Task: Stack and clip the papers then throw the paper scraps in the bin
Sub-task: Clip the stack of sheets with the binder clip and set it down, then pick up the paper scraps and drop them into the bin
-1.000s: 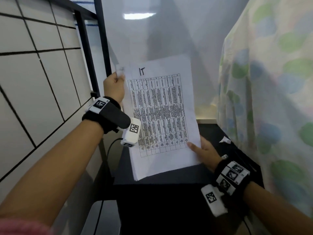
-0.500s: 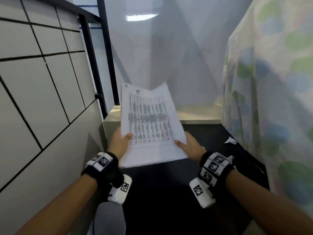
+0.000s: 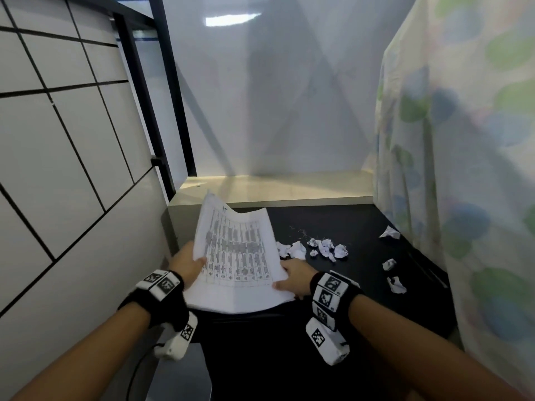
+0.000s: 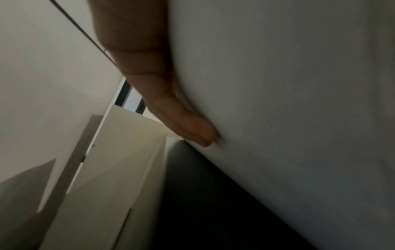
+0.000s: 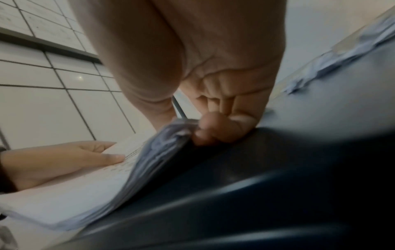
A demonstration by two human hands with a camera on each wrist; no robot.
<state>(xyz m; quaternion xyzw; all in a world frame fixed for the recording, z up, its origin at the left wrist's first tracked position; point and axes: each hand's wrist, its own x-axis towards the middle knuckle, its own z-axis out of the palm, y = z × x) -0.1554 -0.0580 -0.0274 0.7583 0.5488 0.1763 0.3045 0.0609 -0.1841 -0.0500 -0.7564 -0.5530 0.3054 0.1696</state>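
A stack of printed papers (image 3: 236, 256) with a table on the top sheet is held low over the near left of the black table (image 3: 362, 285). My left hand (image 3: 189, 264) grips its left edge, thumb on top. My right hand (image 3: 292, 280) pinches the right edge, thumb on top and fingers curled beneath, as the right wrist view shows at the sheet edges (image 5: 162, 152). The left wrist view shows my fingers (image 4: 188, 125) pressed against the underside of the papers (image 4: 288, 101). Several crumpled paper scraps (image 3: 324, 247) lie on the table beyond the stack.
More scraps (image 3: 395, 282) lie along the table's right side, one (image 3: 390, 233) near a flowered curtain (image 3: 463, 169). A tiled wall (image 3: 58, 169) stands at the left, a pale ledge (image 3: 275, 189) at the back. No bin or clip is in view.
The papers came down from upright in front of me to a low tilt over the table. My left hand slid from the top corner to the left edge. The scraps came into view.
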